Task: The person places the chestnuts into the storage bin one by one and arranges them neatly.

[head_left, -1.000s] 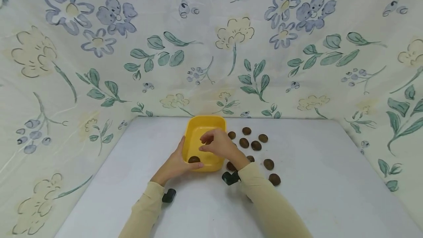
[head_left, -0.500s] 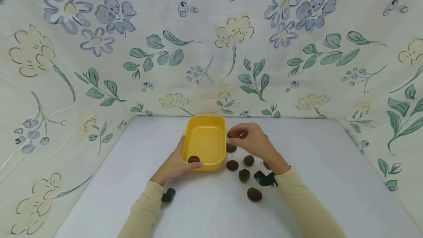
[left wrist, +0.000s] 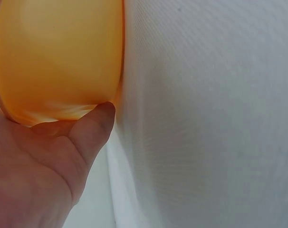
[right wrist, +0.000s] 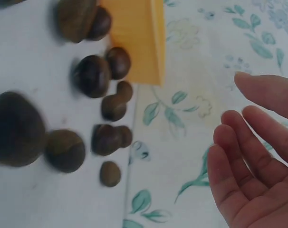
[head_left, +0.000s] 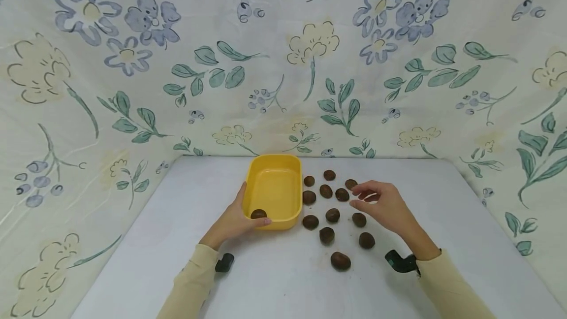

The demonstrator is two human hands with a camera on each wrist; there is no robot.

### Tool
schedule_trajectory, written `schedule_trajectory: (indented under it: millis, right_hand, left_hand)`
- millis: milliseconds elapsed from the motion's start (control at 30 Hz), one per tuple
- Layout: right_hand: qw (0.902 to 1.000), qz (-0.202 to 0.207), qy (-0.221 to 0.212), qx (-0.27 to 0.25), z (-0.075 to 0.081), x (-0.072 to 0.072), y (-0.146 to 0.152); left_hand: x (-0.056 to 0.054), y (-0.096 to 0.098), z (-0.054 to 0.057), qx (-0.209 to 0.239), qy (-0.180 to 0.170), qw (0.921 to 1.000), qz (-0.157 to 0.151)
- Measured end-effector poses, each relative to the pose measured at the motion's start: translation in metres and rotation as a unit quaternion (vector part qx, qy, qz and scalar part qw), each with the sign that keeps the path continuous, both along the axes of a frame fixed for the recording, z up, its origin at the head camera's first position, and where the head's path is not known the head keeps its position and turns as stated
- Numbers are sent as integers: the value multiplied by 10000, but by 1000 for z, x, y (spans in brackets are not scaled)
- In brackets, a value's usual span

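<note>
A yellow plastic tray [head_left: 273, 191] stands on the white table, with a single chestnut [head_left: 259, 214] visible in its near left corner. My left hand [head_left: 232, 220] grips that corner, fingers along the left side and thumb at the near rim; part of the tray's wall [left wrist: 63, 61] fills the left wrist view. To the right of the tray lie several loose brown chestnuts [head_left: 332, 215]. My right hand [head_left: 387, 208] hovers beside the rightmost ones, its fingertips close to a chestnut [head_left: 351, 184] at the back. In the right wrist view the fingers are relaxed and apart, holding nothing.
The white table [head_left: 443, 220] ends at a floral cloth [head_left: 274, 73] that rises behind it and at both sides. Nearest to the table's front lies a larger chestnut [head_left: 340, 261]. Black wrist cameras [head_left: 402, 261] sit on both wrists.
My right hand has moved from over the tray to the right, past the loose chestnuts, uncovering them. The left hand keeps its place on the tray, and the tray stays put.
</note>
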State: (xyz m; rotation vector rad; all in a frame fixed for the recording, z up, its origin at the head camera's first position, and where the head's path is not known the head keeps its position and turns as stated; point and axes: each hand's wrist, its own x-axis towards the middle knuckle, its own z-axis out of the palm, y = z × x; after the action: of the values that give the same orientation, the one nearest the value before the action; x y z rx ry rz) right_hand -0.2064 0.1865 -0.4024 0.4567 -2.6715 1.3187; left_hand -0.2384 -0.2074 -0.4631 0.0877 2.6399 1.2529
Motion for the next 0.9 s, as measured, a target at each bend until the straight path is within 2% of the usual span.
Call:
schedule_trajectory:
  millis: [233,500,733,900]
  right_hand:
    - [9995,-210,-27,227,-22,18,24]
    - [9973,-420,-419,427,-45,36,39]
    - [9957,-303,-833,253,-59,42,43]
    - [9951,-261,-929,231,-65,43,41]
  left_hand:
    - [1,0,3,-57,-16,10000,-17]
    - [2,0,3,-101,-62,9999,22]
    - [1,0,1,-101,-85,9999,72]
    - [1,0,1,-146,-125,9998,88]
